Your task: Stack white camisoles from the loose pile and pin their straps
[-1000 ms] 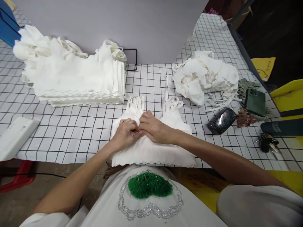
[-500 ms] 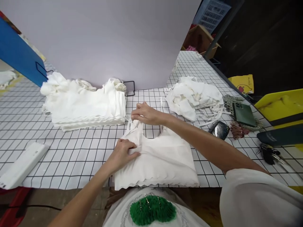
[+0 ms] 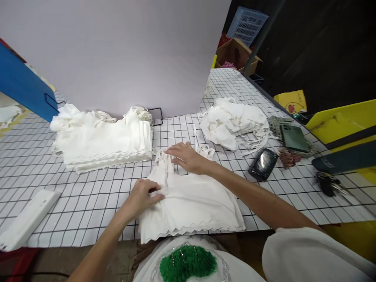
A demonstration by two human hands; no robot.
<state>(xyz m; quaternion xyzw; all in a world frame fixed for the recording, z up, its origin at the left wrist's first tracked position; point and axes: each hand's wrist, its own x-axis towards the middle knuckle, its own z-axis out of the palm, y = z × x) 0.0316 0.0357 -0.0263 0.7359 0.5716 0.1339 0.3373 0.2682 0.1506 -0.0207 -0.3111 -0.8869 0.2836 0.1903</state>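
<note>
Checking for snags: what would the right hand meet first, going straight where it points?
The right hand would likely meet strap loops first, then the white garment stack; depth is unclear.

White strappy garments (image 3: pixel 196 203), stacked flat

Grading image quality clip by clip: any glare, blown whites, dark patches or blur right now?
All in the head view: highlights on the black glossy object; white stack nearly washed out; upper-right background almost black; white garment under left hand and right hand slightly soft, creases readable.
</note>
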